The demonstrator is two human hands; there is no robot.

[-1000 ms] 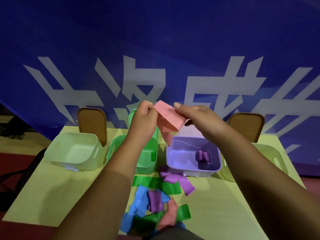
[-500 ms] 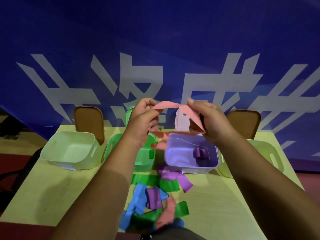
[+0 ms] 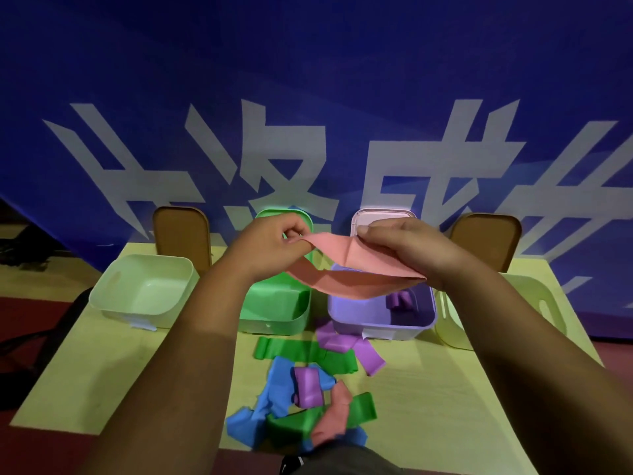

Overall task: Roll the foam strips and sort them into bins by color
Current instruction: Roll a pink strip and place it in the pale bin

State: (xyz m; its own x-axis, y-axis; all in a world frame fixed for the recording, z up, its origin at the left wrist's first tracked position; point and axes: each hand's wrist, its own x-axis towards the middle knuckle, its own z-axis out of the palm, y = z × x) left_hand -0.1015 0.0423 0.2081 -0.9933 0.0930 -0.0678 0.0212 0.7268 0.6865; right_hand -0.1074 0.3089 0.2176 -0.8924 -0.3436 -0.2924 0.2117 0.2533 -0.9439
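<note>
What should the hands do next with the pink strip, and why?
Probably start curling one end into a roll. The pink strip is unrolled and creased, pinched between the left hand and right hand above the bins. The purple bin holds a purple roll, so rolling likely precedes binning.

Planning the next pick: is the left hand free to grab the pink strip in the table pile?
Probably not yet: the left hand and right hand both pinch the held pink strip. The pile's pink strip lies on top, uncovered, so only that grip hinders.
</note>
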